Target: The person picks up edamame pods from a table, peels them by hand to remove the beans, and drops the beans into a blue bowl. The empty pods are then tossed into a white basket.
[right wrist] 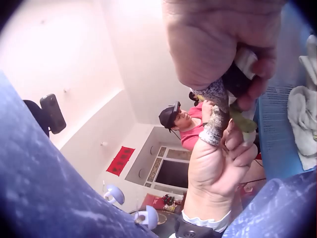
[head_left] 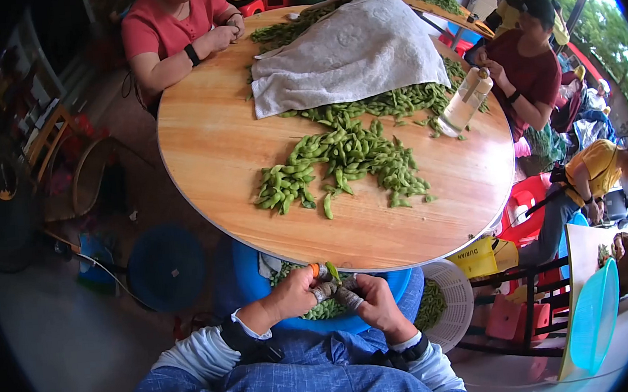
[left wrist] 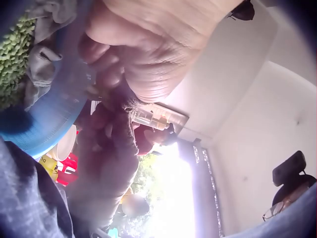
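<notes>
Both hands meet above a blue basket (head_left: 244, 265) of shelled green beans (head_left: 325, 310) at the near table edge. The left hand (head_left: 293, 295), with wrapped fingertips and an orange band on one finger, pinches a green pod (head_left: 333, 272). The right hand (head_left: 377, 302), its thumb wrapped too, curls its fingers at the same pod. In the right wrist view the pod (right wrist: 241, 119) lies between the left hand (right wrist: 213, 168) and the right hand (right wrist: 228, 44). The left wrist view shows the left hand (left wrist: 148, 44) close up, its fingertips blurred.
Loose pods (head_left: 351, 152) lie on the round wooden table (head_left: 206, 153), with a grey cloth (head_left: 350, 51) over a heap behind them. A bottle (head_left: 465, 101) stands at the right. A white basket (head_left: 457, 310) holds pods below the table edge. Other people sit around.
</notes>
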`<state>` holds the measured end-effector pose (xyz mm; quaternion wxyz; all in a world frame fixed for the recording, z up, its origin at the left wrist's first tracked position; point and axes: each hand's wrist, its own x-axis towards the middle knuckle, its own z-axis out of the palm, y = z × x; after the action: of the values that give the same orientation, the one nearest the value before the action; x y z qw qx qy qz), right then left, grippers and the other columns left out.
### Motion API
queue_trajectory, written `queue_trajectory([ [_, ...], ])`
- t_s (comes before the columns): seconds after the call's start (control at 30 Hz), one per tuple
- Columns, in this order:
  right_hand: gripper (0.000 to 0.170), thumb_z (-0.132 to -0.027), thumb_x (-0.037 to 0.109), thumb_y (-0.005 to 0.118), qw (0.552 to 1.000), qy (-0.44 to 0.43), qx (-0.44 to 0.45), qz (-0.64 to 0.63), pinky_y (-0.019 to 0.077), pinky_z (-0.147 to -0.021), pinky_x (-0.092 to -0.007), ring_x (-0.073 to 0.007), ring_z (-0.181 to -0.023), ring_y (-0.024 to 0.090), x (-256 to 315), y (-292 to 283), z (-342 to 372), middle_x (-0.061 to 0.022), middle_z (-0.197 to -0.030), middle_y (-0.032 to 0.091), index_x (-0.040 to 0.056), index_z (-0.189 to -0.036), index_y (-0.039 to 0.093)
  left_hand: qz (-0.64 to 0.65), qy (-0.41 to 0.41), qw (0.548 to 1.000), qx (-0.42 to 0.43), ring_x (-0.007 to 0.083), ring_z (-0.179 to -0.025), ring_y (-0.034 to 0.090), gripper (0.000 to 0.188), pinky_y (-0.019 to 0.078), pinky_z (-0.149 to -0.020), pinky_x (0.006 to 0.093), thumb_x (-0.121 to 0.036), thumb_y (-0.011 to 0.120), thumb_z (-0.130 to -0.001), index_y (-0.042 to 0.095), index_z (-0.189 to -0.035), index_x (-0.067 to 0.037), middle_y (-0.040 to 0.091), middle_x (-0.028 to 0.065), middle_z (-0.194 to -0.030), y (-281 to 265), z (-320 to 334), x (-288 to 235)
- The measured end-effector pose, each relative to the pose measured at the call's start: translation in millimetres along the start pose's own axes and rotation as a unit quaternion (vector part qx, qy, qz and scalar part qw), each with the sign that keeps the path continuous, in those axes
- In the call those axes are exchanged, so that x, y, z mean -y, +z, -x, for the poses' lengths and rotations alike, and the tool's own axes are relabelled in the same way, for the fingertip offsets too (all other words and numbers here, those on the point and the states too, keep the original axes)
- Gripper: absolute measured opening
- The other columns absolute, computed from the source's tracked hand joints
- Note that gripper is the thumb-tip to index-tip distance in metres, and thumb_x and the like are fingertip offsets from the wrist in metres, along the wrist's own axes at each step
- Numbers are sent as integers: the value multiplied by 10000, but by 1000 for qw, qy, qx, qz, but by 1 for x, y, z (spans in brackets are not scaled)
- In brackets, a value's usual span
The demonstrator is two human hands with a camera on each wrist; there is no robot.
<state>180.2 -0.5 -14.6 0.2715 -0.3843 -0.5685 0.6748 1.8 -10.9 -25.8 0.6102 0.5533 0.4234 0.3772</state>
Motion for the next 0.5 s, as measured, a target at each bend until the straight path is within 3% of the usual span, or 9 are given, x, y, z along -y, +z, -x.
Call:
queue_trajectory([
  [0.03, 144, -785, 46, 552, 1000, 3, -2, 31, 421, -671, -218, -60, -755, 485, 0, 1, 1, -2, -815, 559, -48, -894, 544, -18, 9, 1000, 6, 71, -691, 490, 167, 416, -607, 212, 3, 461, -801, 509, -961, -10, 529, -15, -742, 1, -1, 1],
  [0.13, 130, -772, 14, 536, 997, -16, 4, 73, 418, -664, -220, -63, -750, 472, -7, 5, -1, -10, -801, 555, -54, -883, 544, -71, -100, 992, 20, 91, -738, 477, 230, 407, -647, 231, 16, 421, -751, 503, -965, -1, 538, 25, -791, 1, -3, -17],
  [0.17, 129, -768, 4, 531, 996, -31, -12, 83, 417, -663, -220, -65, -749, 468, -11, 3, -2, -13, -797, 554, -56, -882, 543, -1, -88, 996, 2, 91, -746, 468, 248, 399, -659, 225, 22, 411, -727, 504, -956, -3, 526, 22, -803, 3, -4, 0],
  [0.2, 108, -701, -26, 522, 996, -79, -47, 2, 387, -526, -244, -78, -618, 424, -16, 9, -3, -34, -655, 499, -48, -805, 542, 45, -75, 996, -20, 92, -751, 467, 258, 398, -666, 225, 31, 411, -714, 507, -952, -2, 525, 22, -814, 7, -4, 7],
  [0.27, 144, -655, 30, 536, 993, -78, -51, 66, 384, -509, -282, -117, -547, 419, -31, 5, -5, -109, -563, 447, -34, -785, 535, 84, -66, 994, -38, 92, -766, 469, 280, 399, -688, 229, 50, 407, -688, 515, -941, -2, 526, 24, -834, 7, -5, 15],
  [0.37, 150, -669, 55, 542, 986, -109, -62, 107, 402, -527, -317, -191, -533, 466, -25, 5, -3, -185, -601, 477, -23, -796, 542, 132, -57, 988, -50, 94, -796, 483, 308, 399, -725, 230, 83, 404, -653, 530, -919, -6, 537, 27, -841, 16, -8, -2],
  [0.5, 155, -693, 79, 569, 986, -106, -81, 101, 419, -551, -316, -209, -558, 504, -25, -2, 4, -177, -632, 522, -9, -821, 560, -2, -3, 1000, -19, 99, -764, 507, 332, 416, -689, 229, 98, 373, -644, 537, -916, 0, 551, 15, -818, 14, -8, 8],
])
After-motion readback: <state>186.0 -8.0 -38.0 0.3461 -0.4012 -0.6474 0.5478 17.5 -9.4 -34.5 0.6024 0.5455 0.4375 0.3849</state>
